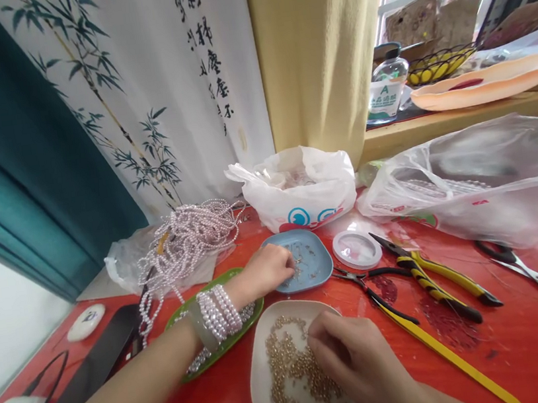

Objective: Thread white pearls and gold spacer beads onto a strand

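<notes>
My left hand (269, 269) reaches over the blue tray (324, 257), its fingers drawn together among small metal bits lying there. What it holds, if anything, is too small to make out. Several strands of pearly beads and a pale bangle circle that wrist. Over the right side of a white plate (259, 363) hovers my right hand (353, 353), fingers curled and pinched. Its fingertips are partly hidden, so their contents do not show. Gold beads (292, 365) lie scattered across the white plate. Beneath my left wrist sits a green tray (240, 352) with silvery beads.
Pliers (435, 278), smaller pliers (360, 279), scissors (535, 277) and a yellow strip (450, 353) lie on the right. A round lid (356, 249) is beside the blue tray. Plastic bags (297, 191) stand behind. Bead strands (193, 232) and a phone (96, 359) are leftward.
</notes>
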The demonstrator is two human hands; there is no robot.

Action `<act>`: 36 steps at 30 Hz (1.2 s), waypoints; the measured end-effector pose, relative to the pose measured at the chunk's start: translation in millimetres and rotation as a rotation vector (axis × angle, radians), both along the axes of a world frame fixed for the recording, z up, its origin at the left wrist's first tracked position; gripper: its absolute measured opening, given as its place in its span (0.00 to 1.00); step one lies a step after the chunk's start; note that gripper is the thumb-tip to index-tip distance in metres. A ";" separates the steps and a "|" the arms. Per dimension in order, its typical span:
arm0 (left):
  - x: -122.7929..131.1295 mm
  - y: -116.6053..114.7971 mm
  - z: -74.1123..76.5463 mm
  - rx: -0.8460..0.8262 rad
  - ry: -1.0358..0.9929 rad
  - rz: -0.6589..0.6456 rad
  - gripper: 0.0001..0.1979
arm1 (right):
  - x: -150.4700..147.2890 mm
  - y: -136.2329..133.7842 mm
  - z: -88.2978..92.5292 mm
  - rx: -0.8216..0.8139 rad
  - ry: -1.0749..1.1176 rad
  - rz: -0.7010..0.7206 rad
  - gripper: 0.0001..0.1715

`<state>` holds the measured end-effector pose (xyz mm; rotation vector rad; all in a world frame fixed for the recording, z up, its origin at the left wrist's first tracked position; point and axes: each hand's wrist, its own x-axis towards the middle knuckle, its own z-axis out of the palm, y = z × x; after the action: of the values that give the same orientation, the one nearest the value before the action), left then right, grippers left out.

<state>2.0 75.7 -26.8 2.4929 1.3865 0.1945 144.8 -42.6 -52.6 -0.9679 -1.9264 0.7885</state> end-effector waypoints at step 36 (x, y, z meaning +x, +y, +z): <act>2.6 -116.9 -6.1 -0.857 -1.377 0.622 0.08 | 4.6 -3.9 2.5 0.112 0.013 -0.032 0.10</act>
<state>4.6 -41.2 -33.0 0.7436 1.0880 0.9478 149.4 -46.5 -50.1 -0.9208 -1.9176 0.6601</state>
